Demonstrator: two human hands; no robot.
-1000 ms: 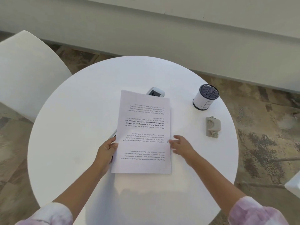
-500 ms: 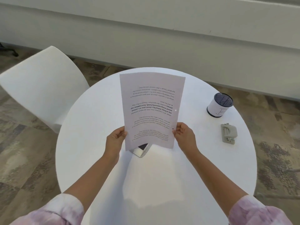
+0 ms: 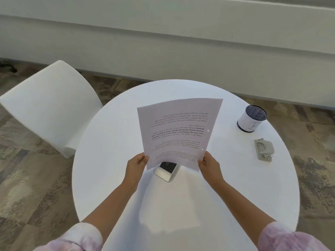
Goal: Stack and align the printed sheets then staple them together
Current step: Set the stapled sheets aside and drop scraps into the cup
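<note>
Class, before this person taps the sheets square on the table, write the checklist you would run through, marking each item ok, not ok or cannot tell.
1. Both hands hold the printed sheets: left hand and right hand grip the lower corners. Ok.
2. Sheets upright off the table. Ok.
3. Edges flush: cannot tell.
4. Sheet count: cannot tell.
5. Landing spot free: a white device lies beneath the lower edge. Not ok.
6. Stapler located: the grey tool beside the cup may be a punch. Cannot tell.

Bench centre: we find the stapler [image 3: 167, 170] lying under the raised printed sheets [image 3: 178, 132].
Right edge: our way meets the mesh cup [image 3: 252, 120] and the hole punch [image 3: 264, 150], well apart.
Left half: we see bare bench [image 3: 108, 151].
Near edge: bare between our forearms.
</note>
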